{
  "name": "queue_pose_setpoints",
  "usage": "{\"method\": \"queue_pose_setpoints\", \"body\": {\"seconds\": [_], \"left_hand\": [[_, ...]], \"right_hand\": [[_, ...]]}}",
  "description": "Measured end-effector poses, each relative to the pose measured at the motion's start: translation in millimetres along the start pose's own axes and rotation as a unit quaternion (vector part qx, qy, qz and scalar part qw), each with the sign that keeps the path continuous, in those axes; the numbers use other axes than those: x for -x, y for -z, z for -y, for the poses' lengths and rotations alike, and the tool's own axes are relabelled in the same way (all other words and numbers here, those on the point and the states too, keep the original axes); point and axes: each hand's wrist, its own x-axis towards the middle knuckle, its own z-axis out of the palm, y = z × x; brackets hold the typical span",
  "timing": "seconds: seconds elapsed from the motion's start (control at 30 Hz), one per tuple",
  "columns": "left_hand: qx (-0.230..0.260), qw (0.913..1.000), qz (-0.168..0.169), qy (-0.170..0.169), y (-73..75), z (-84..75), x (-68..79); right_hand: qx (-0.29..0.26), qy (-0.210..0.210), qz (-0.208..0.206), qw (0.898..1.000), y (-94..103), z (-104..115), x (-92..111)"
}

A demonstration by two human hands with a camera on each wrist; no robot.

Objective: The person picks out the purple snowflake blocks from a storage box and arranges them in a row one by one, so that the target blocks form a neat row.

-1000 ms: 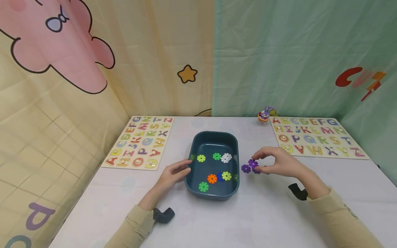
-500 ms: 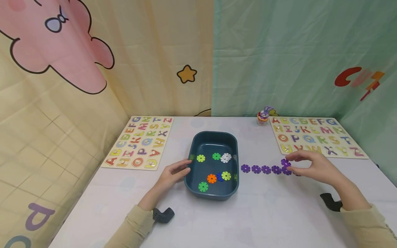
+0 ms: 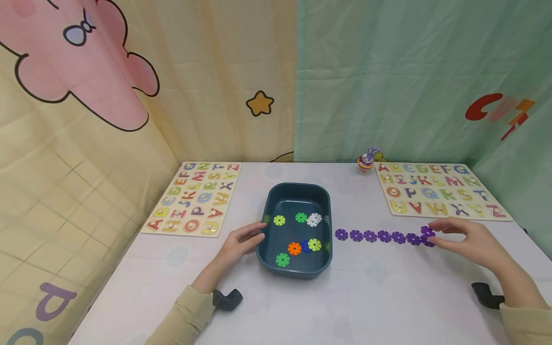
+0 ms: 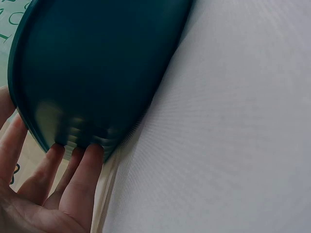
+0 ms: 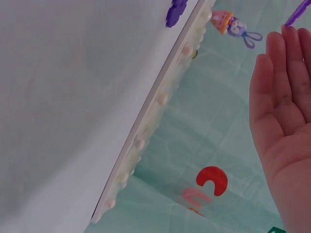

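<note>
My right hand (image 3: pixel 472 242) pinches a purple snowflake disc (image 3: pixel 427 232) between thumb and fingers, just over the right end of a row of purple snowflake discs (image 3: pixel 384 236) on the table. The held disc (image 5: pixel 297 13) shows edge-on at the fingertips in the right wrist view. My left hand (image 3: pixel 235 245) touches the left side of a dark teal bin (image 3: pixel 289 232). In the left wrist view its fairly straight fingers (image 4: pixel 80 187) rest against the bin's outer wall. Inside lie several discs: orange (image 3: pixel 294 248), white (image 3: pixel 314 219), blue, green and yellow-green.
Alphabet puzzle boards lie at the back left (image 3: pixel 191 199) and back right (image 3: pixel 444 189) of the white table (image 3: pixel 327 306). A small rabbit figure in a cup (image 3: pixel 365 161) stands beside the right board. Printed curtains (image 3: pixel 366 86) hang behind.
My right hand has moved right along the row with the pinched purple disc, uncovering the row's discs behind it. My left hand and the bin have stayed in place.
</note>
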Motion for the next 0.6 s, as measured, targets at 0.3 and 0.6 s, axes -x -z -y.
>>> {"method": "queue_pose_setpoints", "body": {"seconds": [0.3, 0.6], "left_hand": [[0.006, 1.0000, 0.001, 0.000, -0.7, -1.0, 1.0], [0.006, 0.9999, 0.007, -0.006, 0.5, 1.1, 0.7]], "right_hand": [[0.003, -0.034, -0.005, 0.999, 1.7, -18.8, 5.4], [-0.004, -0.051, 0.013, 0.999, -2.1, -24.2, 6.8]]}}
